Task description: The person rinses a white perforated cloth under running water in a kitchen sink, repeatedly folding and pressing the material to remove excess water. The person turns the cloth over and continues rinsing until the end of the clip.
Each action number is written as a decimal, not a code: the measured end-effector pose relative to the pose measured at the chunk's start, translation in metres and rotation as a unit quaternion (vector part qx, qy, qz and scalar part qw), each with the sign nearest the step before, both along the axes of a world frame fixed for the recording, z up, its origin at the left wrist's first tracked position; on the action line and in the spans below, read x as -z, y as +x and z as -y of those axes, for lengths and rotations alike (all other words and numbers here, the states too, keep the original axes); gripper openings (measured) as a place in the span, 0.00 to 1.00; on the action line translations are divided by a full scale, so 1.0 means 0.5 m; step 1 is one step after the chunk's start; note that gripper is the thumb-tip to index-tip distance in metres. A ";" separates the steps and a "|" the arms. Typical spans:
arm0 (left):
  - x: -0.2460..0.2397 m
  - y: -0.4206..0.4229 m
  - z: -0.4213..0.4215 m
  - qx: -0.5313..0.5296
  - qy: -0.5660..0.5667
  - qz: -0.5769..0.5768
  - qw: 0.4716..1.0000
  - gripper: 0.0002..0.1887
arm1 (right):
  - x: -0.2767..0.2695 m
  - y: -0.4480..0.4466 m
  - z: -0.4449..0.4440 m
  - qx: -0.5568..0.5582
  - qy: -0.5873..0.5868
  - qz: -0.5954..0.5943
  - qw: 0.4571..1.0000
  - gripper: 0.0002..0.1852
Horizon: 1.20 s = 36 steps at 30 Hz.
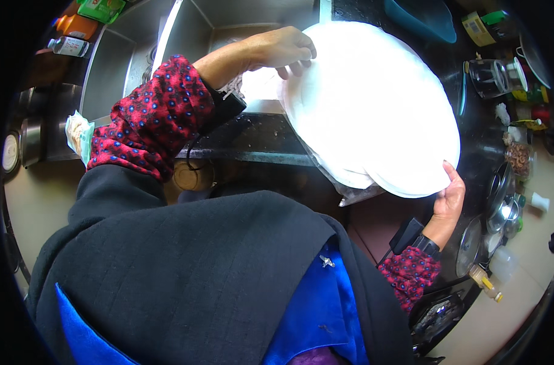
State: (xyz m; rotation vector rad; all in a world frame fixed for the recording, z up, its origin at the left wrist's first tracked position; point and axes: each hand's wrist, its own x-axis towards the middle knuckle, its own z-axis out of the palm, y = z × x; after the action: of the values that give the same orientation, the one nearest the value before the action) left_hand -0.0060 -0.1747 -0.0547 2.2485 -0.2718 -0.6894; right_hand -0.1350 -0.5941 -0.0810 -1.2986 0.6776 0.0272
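Note:
A stack of large round white sheets (377, 105) lies over the dark counter to the right of the sink; the glare hides their material. At the stack's upper left edge, my left hand (283, 48) grips the rim with bent fingers. My right hand (449, 194) pinches the lower right edge between thumb and fingers. One sheet's edge is offset from those below it. From beneath the near side pokes a clear plastic bag (350, 194). Both forearms wear red patterned sleeves, with a black device at each wrist.
A two-basin steel sink (108, 68) is at the left, with bottles (71, 45) beside it and a packet (79, 134) near my left sleeve. A blue plastic basin (425, 20) stands behind the sheets. Along the right are a glass jar (491, 77), pot lids (468, 246) and an oil bottle (486, 282).

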 end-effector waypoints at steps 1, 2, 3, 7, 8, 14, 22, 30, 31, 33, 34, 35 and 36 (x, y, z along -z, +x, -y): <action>-0.004 -0.001 0.005 -0.017 -0.020 -0.005 1.000 0.16 | -0.004 0.000 -0.001 0.000 0.014 -0.003 1.000 0.15; -0.009 -0.002 0.009 -0.034 -0.026 0.000 0.999 0.16 | -0.005 -0.002 -0.007 -0.001 0.027 -0.005 1.000 0.17; -0.011 -0.005 0.015 -0.045 -0.026 0.019 0.998 0.16 | -0.011 -0.001 -0.008 0.013 0.024 -0.022 0.999 0.19; -0.027 -0.011 0.020 -0.051 0.025 0.022 0.998 0.17 | -0.027 -0.004 -0.035 0.056 0.055 -0.050 0.996 0.16; -0.029 -0.015 0.021 -0.045 0.036 0.016 0.998 0.17 | -0.029 -0.007 -0.042 0.057 0.057 -0.048 0.996 0.16; -0.020 -0.021 0.034 -0.016 0.063 0.005 0.998 0.16 | -0.039 -0.014 -0.075 0.109 0.008 -0.056 0.992 0.17; -0.017 -0.005 0.043 0.026 0.131 0.163 0.978 0.15 | -0.056 -0.009 -0.101 0.105 0.033 -0.052 0.993 0.18; -0.063 -0.001 0.058 -0.161 -0.005 0.024 0.987 0.16 | -0.066 0.001 -0.124 0.088 0.051 -0.067 0.993 0.17; -0.069 -0.001 0.054 -0.185 -0.044 -0.006 0.982 0.16 | -0.067 0.003 -0.127 0.086 0.050 -0.068 0.993 0.17; -0.073 -0.002 0.054 -0.175 -0.061 -0.011 0.983 0.16 | -0.069 0.004 -0.130 0.083 0.050 -0.072 0.993 0.16; -0.072 -0.002 0.053 -0.178 -0.064 -0.017 0.982 0.17 | -0.069 0.005 -0.130 0.076 0.040 -0.067 0.994 0.16; -0.070 -0.003 0.050 -0.177 -0.065 -0.001 0.982 0.17 | -0.071 0.005 -0.132 0.072 0.032 -0.070 0.994 0.16; -0.067 -0.001 0.050 -0.184 -0.057 0.011 0.981 0.17 | -0.071 0.006 -0.133 0.068 0.023 -0.073 0.995 0.16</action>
State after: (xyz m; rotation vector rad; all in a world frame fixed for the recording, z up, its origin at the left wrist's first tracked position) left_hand -0.0067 -0.1996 -0.0213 2.1181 0.0941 -0.4390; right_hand -0.1320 -0.5276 -0.0454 -1.2115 0.8849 0.0274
